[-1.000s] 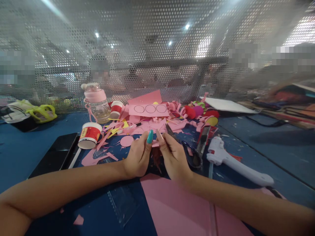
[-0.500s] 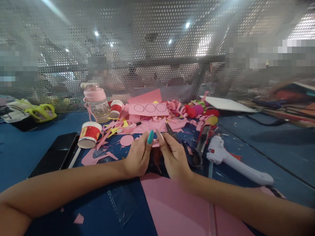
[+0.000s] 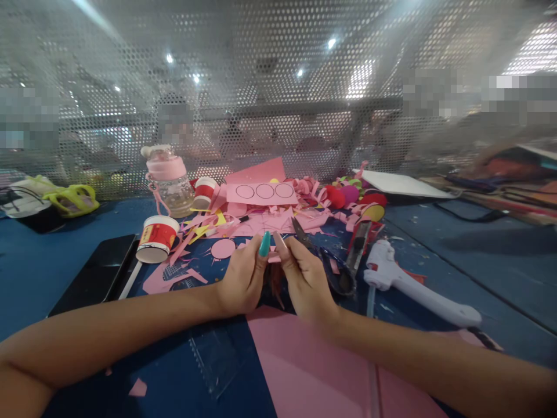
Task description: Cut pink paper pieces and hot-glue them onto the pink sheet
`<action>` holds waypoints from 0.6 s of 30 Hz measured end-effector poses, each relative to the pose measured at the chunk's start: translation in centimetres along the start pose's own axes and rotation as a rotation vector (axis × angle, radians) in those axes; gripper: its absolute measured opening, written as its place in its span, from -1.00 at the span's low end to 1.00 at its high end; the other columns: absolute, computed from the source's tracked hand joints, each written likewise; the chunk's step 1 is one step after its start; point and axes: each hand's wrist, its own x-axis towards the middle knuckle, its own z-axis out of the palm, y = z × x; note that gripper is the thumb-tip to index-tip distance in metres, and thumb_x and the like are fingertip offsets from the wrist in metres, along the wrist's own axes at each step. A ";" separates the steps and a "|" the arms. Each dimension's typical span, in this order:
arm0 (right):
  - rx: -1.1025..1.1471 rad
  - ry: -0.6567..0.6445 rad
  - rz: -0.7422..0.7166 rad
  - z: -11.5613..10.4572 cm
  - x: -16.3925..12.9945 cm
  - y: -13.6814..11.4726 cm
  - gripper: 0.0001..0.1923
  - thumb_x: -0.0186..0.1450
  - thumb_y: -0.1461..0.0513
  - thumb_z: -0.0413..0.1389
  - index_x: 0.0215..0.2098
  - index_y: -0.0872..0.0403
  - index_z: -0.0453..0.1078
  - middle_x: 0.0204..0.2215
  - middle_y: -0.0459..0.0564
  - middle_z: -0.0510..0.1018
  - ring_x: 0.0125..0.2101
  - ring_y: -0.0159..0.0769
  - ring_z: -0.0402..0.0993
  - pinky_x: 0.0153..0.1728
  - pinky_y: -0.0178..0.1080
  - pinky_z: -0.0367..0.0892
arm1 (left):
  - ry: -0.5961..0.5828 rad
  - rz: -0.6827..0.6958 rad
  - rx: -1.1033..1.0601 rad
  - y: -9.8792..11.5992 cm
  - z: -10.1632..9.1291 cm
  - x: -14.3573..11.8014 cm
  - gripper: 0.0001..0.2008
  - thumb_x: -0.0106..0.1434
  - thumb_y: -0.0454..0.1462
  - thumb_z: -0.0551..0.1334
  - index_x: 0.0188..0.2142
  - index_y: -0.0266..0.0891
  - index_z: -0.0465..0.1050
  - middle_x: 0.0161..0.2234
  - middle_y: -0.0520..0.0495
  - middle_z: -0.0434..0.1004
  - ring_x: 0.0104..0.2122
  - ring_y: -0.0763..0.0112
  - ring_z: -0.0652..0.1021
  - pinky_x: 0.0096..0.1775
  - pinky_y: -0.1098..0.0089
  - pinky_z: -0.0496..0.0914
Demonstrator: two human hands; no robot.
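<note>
Between both thumbs and fingers I pinch a small piece of pink paper (image 3: 273,256), mostly hidden by the fingertips. My left hand (image 3: 244,277) is closed on its left end, the thumb with a teal nail on top. From the other side my right hand (image 3: 307,281) is closed on the same piece. Below the hands lies a large pink sheet (image 3: 313,360). A pair of scissors (image 3: 342,276) with dark handles rests just beyond my right hand. A cut pink paper circle (image 3: 223,249) lies past my left hand.
On the right is a white glue gun (image 3: 429,296), beside a utility knife (image 3: 359,247). Pink scraps and a sheet with drawn circles (image 3: 264,195) spread at the back. At left are a tipped paper cup (image 3: 157,239), a bottle (image 3: 169,183) and a black phone-like slab (image 3: 96,276).
Both hands hold almost the same place and grip. The right thumb has tilted slightly towards the left thumb, and the whole view has shifted a little.
</note>
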 end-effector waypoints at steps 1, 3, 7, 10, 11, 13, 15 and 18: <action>-0.002 0.000 0.002 0.0 0.0 0.0 -0.68 0.31 0.12 -0.12 -0.57 0.03 0.00 -0.69 -0.23 0.07 -0.68 -0.51 0.02 -0.68 -0.40 0.01 | 0.000 0.000 0.003 0.0 0.0 0.0 -0.68 0.35 -0.16 -0.20 -0.31 -0.24 0.22 -0.57 0.04 0.30 -0.61 0.48 0.32 -0.39 0.39 0.30; -0.007 0.001 0.005 0.0 0.0 0.0 -0.68 0.31 0.13 -0.12 -0.57 0.03 0.00 -0.69 -0.24 0.06 -0.67 -0.51 0.01 -0.67 -0.40 0.01 | -0.004 -0.009 0.004 0.0 0.0 0.0 -0.68 0.35 -0.16 -0.20 -0.32 -0.24 0.22 -0.58 0.04 0.29 -0.61 0.48 0.31 -0.38 0.38 0.30; -0.035 0.003 -0.022 -0.1 -0.1 0.1 -0.68 0.32 0.15 -0.13 -0.57 0.03 -0.03 -0.67 -0.23 0.02 -0.66 -0.51 -0.04 -0.67 -0.40 -0.02 | -0.008 -0.016 0.001 0.1 0.0 0.0 -0.65 0.35 -0.15 -0.22 -0.30 -0.25 0.23 -0.55 0.02 0.30 -0.59 0.48 0.31 -0.35 0.37 0.31; -0.056 0.001 -0.060 -0.1 -0.2 0.1 -0.69 0.32 0.18 -0.13 -0.57 0.03 -0.03 -0.66 -0.23 0.03 -0.65 -0.51 -0.05 -0.66 -0.40 -0.04 | -0.019 -0.004 -0.019 0.2 -0.1 0.0 -0.65 0.35 -0.16 -0.22 -0.31 -0.25 0.24 -0.54 0.02 0.31 -0.58 0.49 0.33 -0.35 0.39 0.30; -0.059 0.001 -0.065 -0.1 -0.2 0.1 -0.70 0.32 0.18 -0.14 -0.57 0.03 -0.03 -0.66 -0.23 0.03 -0.65 -0.51 -0.04 -0.66 -0.40 -0.04 | -0.024 -0.004 -0.023 0.2 -0.1 0.0 -0.65 0.35 -0.16 -0.22 -0.31 -0.25 0.24 -0.54 0.02 0.31 -0.58 0.49 0.33 -0.36 0.39 0.30; -0.060 0.004 -0.062 -0.1 -0.3 0.1 -0.70 0.32 0.19 -0.14 -0.56 0.03 -0.03 -0.67 -0.23 0.04 -0.65 -0.51 -0.03 -0.66 -0.41 -0.04 | -0.023 -0.001 -0.017 0.2 -0.1 0.0 -0.66 0.35 -0.16 -0.22 -0.31 -0.24 0.23 -0.54 0.02 0.30 -0.57 0.49 0.33 -0.36 0.40 0.30; -0.050 0.000 -0.052 -0.1 -0.3 0.1 -0.71 0.33 0.20 -0.14 -0.56 0.03 -0.03 -0.68 -0.24 0.04 -0.66 -0.51 -0.03 -0.67 -0.41 -0.04 | -0.014 0.017 -0.002 0.2 -0.2 -0.1 -0.66 0.35 -0.16 -0.22 -0.33 -0.24 0.22 -0.54 0.02 0.29 -0.58 0.48 0.32 -0.37 0.40 0.29; -0.033 -0.012 -0.047 0.0 -0.4 0.1 -0.70 0.33 0.19 -0.14 -0.56 0.03 -0.04 -0.68 -0.24 0.03 -0.67 -0.52 -0.05 -0.68 -0.41 -0.05 | -0.003 0.049 0.017 0.2 -0.2 0.0 -0.68 0.35 -0.17 -0.21 -0.36 -0.23 0.20 -0.56 0.04 0.27 -0.60 0.49 0.31 -0.42 0.41 0.27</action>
